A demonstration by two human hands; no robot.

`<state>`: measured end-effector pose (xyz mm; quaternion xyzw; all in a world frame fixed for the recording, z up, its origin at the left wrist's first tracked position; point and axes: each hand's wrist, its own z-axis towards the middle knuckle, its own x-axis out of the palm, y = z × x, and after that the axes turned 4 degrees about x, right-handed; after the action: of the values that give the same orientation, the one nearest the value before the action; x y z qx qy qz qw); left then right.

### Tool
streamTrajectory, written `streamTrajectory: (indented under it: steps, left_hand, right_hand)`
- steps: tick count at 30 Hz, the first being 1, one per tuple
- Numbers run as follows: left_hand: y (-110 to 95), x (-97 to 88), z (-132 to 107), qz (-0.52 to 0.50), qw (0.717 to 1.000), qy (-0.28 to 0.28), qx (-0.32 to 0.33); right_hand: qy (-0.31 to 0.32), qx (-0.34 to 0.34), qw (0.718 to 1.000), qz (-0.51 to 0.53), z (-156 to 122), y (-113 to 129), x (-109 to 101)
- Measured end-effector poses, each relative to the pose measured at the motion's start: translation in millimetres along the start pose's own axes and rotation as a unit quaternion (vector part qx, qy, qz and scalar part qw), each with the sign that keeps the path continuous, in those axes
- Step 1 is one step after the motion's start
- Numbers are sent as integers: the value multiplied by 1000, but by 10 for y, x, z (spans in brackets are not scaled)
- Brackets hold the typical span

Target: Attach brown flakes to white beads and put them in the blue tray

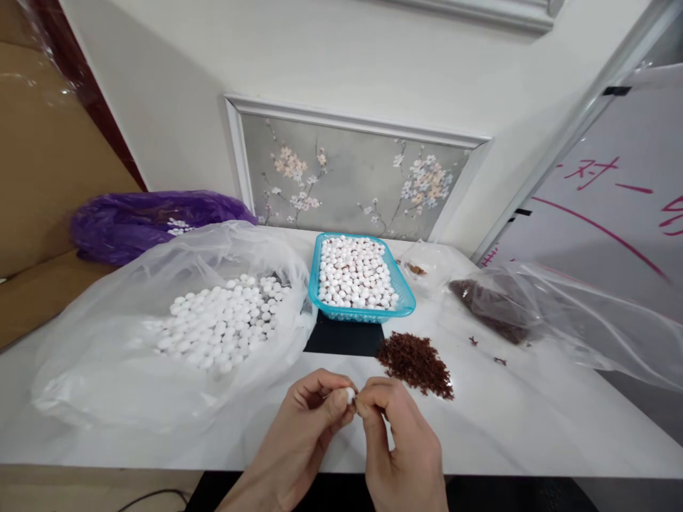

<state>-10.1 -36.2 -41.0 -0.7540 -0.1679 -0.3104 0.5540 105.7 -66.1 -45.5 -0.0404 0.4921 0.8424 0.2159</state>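
Note:
My left hand (312, 427) pinches a small white ball (350, 395) between thumb and index finger, above the front part of the table. My right hand (398, 434) meets it there, thumb and fingertips pressed together against the ball's right side. Whatever those fingertips grip is too small and covered to make out. Just beyond the right hand lies a heap of small reddish-brown pieces (416, 363). Farther back, a blue plastic basket (363, 313) is filled with white balls that show reddish-brown bits among them. To the left, a clear plastic bag (122, 341) lies spread with many loose white balls (221, 323).
A clear bag of brown pieces (491, 309) lies at right, with a few stray pieces nearby. Behind the basket's right side is a smaller clear bag (427, 267). A purple bag (128, 224) sits at back left. A black flat patch (341, 336) lies before the basket. A whiteboard (602, 206) stands right.

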Motion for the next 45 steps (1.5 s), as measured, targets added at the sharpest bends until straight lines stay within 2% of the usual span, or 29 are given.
streamTrajectory:
  steps: [4, 9, 16, 19, 21, 29, 33, 37, 41, 43, 45]
  left_hand:
    - [10, -14, 6, 1, 1000, 1, 7]
    - [16, -19, -8, 23, 999, 3, 24]
    - [20, 5, 10, 49, 999, -1, 18]
    - [9, 20, 20, 20, 1000, -12, 2]
    - [-6, 24, 21, 3, 1000, -26, -10]
    - [-56, 37, 3, 34, 999, -21, -1]
    - [-55, 46, -1, 49, 999, -24, -6]
    - [-30, 45, -5, 83, 996, -15, 26]
    - [-2, 33, -6, 108, 992, -3, 57]
    - [9, 24, -1, 114, 991, 1, 69]
    - [16, 21, 4, 114, 990, 0, 79]
  right_hand:
    - [7, 4, 1000, -13, 6, -2, -3]
    - [30, 44, 998, -27, 44, 47, -45]
    - [26, 177, 984, 18, 78, 64, -77]
    - [11, 176, 981, 75, 61, 7, -108]
    - [-8, 172, 983, 70, 29, -56, -158]
    - [-60, 193, 979, -33, -211, -440, -514]
    - [-59, 152, 981, -107, -214, -538, -632]
    - [-59, 92, 977, -184, -96, -494, -606]
    - [-8, 48, 961, -272, 43, -462, -508]
    - [23, 44, 942, -333, 103, -466, -447]
    - [48, 54, 910, -407, 155, -472, -384]
